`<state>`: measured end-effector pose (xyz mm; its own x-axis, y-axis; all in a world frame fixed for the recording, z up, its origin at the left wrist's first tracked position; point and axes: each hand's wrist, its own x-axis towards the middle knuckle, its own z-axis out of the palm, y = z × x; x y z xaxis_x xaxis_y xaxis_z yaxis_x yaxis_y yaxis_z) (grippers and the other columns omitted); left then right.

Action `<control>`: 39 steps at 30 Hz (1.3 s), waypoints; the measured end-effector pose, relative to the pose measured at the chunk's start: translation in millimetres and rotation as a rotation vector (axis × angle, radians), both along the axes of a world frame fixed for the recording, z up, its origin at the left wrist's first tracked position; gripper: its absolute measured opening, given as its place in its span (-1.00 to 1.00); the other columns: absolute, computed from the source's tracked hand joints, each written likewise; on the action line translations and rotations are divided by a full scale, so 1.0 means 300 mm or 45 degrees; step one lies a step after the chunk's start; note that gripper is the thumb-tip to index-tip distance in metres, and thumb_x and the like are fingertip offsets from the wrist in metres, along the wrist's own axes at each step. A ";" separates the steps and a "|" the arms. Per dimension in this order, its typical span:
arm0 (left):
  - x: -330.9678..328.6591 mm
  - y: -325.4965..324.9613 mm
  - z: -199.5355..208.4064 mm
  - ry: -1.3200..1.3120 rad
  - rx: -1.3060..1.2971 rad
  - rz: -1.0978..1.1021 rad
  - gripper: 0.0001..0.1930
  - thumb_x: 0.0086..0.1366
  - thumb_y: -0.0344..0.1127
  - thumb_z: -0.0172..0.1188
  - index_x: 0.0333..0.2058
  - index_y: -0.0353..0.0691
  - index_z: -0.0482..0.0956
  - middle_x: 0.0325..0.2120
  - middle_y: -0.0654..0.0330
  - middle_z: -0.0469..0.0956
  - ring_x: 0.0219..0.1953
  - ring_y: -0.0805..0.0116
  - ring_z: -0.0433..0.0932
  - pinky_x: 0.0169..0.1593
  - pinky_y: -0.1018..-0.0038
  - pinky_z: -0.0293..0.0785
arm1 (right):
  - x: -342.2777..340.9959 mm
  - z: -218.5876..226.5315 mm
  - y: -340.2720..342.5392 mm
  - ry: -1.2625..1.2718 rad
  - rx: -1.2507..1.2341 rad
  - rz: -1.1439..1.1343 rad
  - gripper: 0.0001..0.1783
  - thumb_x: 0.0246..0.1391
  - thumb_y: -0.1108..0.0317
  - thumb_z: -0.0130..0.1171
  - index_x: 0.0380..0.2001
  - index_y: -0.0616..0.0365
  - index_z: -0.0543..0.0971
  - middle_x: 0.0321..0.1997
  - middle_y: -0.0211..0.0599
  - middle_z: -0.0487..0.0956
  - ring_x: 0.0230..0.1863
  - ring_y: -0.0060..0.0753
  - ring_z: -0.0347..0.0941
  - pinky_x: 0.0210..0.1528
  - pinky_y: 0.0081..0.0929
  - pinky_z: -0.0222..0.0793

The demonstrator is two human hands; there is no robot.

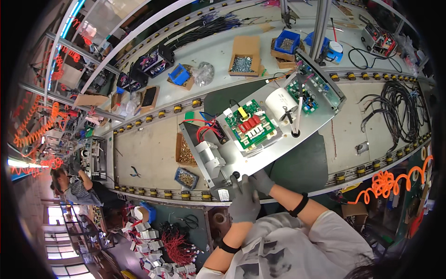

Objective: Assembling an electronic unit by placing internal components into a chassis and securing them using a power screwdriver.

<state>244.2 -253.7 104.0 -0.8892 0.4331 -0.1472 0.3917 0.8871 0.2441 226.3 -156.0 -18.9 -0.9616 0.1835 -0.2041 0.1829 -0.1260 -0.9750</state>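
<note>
A bent metal chassis (274, 156) lies slantwise across the line in front of me. It carries a green circuit board (254, 122) with red parts, a white cylinder (280, 103), a silver metal block (211, 157) and a second board (304, 98) at its far right end. My left hand (245, 202), in a grey glove, has its fingers stretched out onto the near edge, beside a black grommet (236, 175). Close by on the right, my gloved right hand (262, 182) meets the same edge; its fingertips are hidden there. Another black grommet (295, 134) sits farther along the plate.
Left of the chassis are a carton of small brass-coloured parts (186, 151), a blue tray of screws (186, 178) and pliers (135, 172). Black cables (402, 111) lie coiled at right. Bins and cartons (245, 63) line the far shelf. An orange coiled hose (385, 183) hangs near right.
</note>
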 end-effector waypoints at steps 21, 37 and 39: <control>-0.014 -0.007 -0.053 0.026 0.086 0.014 -0.34 0.09 -0.15 0.09 0.17 -0.16 0.14 0.10 -0.42 0.10 -0.49 -0.13 0.57 -0.61 0.25 0.50 | -0.027 -0.191 -0.120 -0.050 -0.888 -0.098 -0.67 0.16 0.40 -0.11 0.00 0.21 0.36 -0.06 -0.21 0.45 -0.06 -0.37 0.40 -0.07 -0.47 0.36; -0.026 -0.024 -0.073 0.174 0.012 -0.091 -0.35 0.02 -0.07 0.13 0.12 -0.13 0.25 0.09 -0.33 0.19 -0.58 0.04 0.58 -0.66 0.34 0.47 | -0.050 -0.229 -0.072 -0.461 -1.747 0.138 -0.58 0.25 0.15 -0.24 0.05 0.16 0.34 -0.01 -0.22 0.44 -0.05 -0.40 0.40 -0.11 -0.44 0.41; -0.025 -0.028 -0.077 0.176 -0.003 -0.087 -0.34 0.02 -0.06 0.13 0.13 -0.11 0.25 0.10 -0.32 0.18 -0.58 0.05 0.58 -0.66 0.33 0.47 | -0.045 -0.167 -0.073 -0.416 -1.769 0.132 -0.53 0.26 0.07 -0.28 0.07 0.14 0.32 0.02 -0.23 0.43 -0.05 -0.40 0.41 -0.12 -0.42 0.42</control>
<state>236.8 -262.0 80.9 -0.8695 0.4932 -0.0265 0.4810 0.8577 0.1815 212.9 -177.8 -69.1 -0.8337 -0.4122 -0.3675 0.4385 -0.8986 0.0133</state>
